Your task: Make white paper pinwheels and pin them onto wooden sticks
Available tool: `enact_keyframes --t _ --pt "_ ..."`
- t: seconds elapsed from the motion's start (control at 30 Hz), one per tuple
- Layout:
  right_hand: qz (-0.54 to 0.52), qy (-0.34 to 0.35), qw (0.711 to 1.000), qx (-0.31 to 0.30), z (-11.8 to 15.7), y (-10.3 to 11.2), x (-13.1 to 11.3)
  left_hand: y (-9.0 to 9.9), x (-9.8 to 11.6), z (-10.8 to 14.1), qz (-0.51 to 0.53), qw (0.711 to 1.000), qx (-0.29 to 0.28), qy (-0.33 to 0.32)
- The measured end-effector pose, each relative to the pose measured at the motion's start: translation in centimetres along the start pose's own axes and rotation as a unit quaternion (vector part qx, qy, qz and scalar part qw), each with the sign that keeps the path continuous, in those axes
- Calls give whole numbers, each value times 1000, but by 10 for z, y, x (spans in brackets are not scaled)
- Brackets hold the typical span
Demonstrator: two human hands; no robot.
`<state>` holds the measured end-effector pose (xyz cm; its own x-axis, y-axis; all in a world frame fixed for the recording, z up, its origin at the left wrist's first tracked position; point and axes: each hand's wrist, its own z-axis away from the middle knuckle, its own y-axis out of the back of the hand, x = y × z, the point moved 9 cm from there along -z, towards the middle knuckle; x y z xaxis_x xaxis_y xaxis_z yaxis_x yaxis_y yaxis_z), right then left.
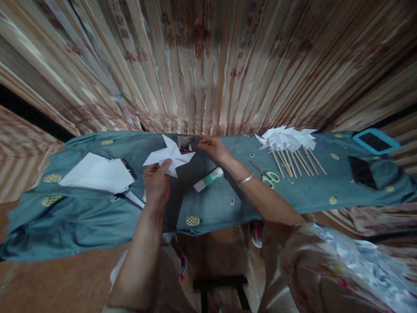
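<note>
A white paper pinwheel (171, 152) is pinched in my left hand (157, 179), the thumb pressed on its folded centre. To the right, my right hand (213, 148) hangs over the back of the table with fingertips drawn together; whatever they hold, if anything, is too small to make out. Between the hands sits a small open box (185, 145) with dark little pieces inside, partly hidden by the pinwheel. A glue stick (208, 179) with a green and white label lies in front of my right wrist.
Scissors (269, 177) with green handles lie right of my forearm. Beyond them are several finished pinwheels (286, 138) on wooden sticks (295, 163). A black phone (362, 172) and a blue-framed tablet (376, 141) lie far right. White paper sheets (97, 173) are stacked left on the teal tablecloth (97, 217).
</note>
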<state>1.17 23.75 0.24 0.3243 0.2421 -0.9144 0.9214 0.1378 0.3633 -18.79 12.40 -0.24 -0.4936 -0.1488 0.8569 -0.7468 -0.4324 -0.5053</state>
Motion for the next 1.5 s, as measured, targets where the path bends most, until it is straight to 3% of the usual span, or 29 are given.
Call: enact_keyframes --t 0.13,0.27,0.37,0.47,0.73,1.0,1.3,1.5 --pt "-17 -24 999 29 64 50 13 -16 -12 9 -7 999 -45 8" --pt "54 -45 997 40 126 91 31 -37 -29 24 -25 996 -76 24" --pt "125 -55 990 40 158 106 42 -48 -48 36 -57 993 -78 60" --pt "161 -46 986 25 176 105 47 -60 -64 49 -90 988 -99 81" --pt "167 -41 984 41 184 109 52 -89 -96 81 -163 965 -187 89" --pt "152 -31 985 80 193 128 43 -77 -98 77 -200 965 -162 56" --pt "216 -34 973 76 197 106 41 -73 -96 77 -244 956 -159 38" --pt "189 -45 979 59 194 104 47 -74 -99 78 -257 950 -175 30"
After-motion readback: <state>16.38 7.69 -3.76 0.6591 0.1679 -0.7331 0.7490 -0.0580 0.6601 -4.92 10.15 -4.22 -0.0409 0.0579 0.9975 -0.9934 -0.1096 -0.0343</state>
